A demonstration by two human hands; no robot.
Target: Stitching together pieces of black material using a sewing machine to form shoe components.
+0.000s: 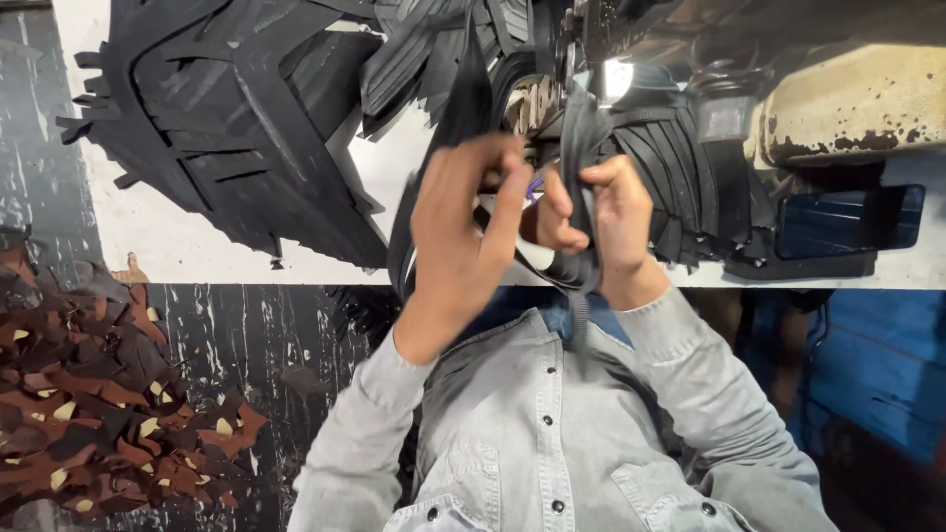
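So we've got both hands closed on a black strap (pixel 579 187). Left hand (pixel 463 232) steadies, right hand (pixel 603 222) pinches it taut by the sewing machine (pixel 847 108).

A small sewing or leather workshop: a worn sewing machine (pixel 847 108) with chipped cream paint sits at the upper right, stacks of cut black pieces (pixel 236 128) fill the upper left, and brown offcuts (pixel 89 414) pile up at the lower left.
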